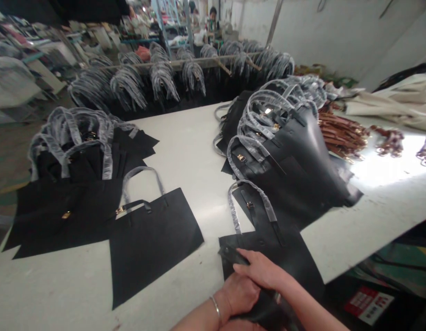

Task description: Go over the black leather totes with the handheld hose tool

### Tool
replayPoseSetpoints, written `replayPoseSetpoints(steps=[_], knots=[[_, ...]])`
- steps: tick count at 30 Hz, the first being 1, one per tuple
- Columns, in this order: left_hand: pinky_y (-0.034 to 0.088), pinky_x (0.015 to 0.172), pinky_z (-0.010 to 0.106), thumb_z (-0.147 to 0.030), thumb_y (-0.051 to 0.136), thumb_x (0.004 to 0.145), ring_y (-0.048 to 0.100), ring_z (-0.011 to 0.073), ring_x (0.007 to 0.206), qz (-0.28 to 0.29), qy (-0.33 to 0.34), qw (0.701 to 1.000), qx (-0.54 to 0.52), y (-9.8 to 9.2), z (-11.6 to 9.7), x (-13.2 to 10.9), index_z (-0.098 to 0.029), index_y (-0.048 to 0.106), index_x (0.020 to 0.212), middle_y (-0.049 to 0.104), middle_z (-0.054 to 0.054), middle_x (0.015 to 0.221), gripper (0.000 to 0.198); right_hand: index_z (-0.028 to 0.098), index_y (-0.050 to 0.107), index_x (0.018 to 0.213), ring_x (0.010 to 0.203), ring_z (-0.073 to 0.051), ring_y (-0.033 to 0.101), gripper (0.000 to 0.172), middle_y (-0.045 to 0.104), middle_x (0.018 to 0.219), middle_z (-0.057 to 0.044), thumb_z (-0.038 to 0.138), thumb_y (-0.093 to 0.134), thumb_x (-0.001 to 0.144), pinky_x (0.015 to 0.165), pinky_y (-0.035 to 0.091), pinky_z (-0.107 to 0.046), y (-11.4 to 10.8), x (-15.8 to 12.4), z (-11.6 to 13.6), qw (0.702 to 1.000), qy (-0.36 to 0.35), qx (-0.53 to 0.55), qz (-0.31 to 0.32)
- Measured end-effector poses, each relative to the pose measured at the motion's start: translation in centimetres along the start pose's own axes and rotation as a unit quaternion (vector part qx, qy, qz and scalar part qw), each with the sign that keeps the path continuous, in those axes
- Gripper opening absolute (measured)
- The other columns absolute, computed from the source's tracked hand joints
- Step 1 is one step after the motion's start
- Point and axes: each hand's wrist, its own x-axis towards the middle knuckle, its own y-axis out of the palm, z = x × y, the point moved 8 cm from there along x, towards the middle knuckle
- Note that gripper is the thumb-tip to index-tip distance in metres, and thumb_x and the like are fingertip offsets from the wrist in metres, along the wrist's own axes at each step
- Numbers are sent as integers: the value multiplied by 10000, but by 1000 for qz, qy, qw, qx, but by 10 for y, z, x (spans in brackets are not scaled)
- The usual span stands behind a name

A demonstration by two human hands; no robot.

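Note:
My right hand (263, 270) is closed over a dark strip of black leather (230, 253), just above a black bag panel (295, 257) lying on the table. Directly below it, my left hand (238, 294), with a bracelet on the wrist, is curled into a fist, and the two hands touch. What lies inside the left fist is hidden. More black material (261, 312) hangs under both hands. The bag panel has a plastic-wrapped handle (259, 191). To the left lies another black panel (154, 243) with a wrapped handle and a strap with a gold clasp (120, 210).
A pile of black bag panels (295, 161) with wrapped handles lies on the right, and another stack (71, 197) on the left. Brown straps (343, 135) and cream material (395, 105) lie farther right. Behind the white table (185, 151), a rail (180, 64) carries many wrapped handles.

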Motion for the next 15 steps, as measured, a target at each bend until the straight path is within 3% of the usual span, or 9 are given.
replayPoseSetpoints(steps=[5,9,12,15], knots=[[527,857,359,-193,544,836,669,238,907,8,-3,1000,-10,0,3,0,-137,675,941,725,95,881,177,151,642,1245,1067,-284,659,530,729,1129,-121,352,653,756,921,480,-334,1,10,9,999,1,37,-30],[466,1007,371,-193,531,856,597,232,1103,-26,2,999,-25,-17,-4,-2,-138,604,1126,687,109,1093,285,137,485,1394,689,-217,705,610,750,814,-69,430,522,860,681,522,-299,-19,13,7,993,21,69,-96],[430,1059,373,-169,505,867,537,208,1191,-64,-3,996,-59,-28,-2,2,-176,558,1191,634,83,1225,328,112,442,1415,467,-165,607,658,600,506,33,460,504,860,512,474,-253,-46,-3,-21,980,61,130,-140],[513,933,335,-125,433,893,603,177,1034,-137,-75,982,-108,-55,27,21,-194,578,1120,669,62,1092,278,99,448,1403,420,-151,559,670,516,434,65,456,525,842,460,441,-240,-68,-24,-62,963,115,165,-178]])
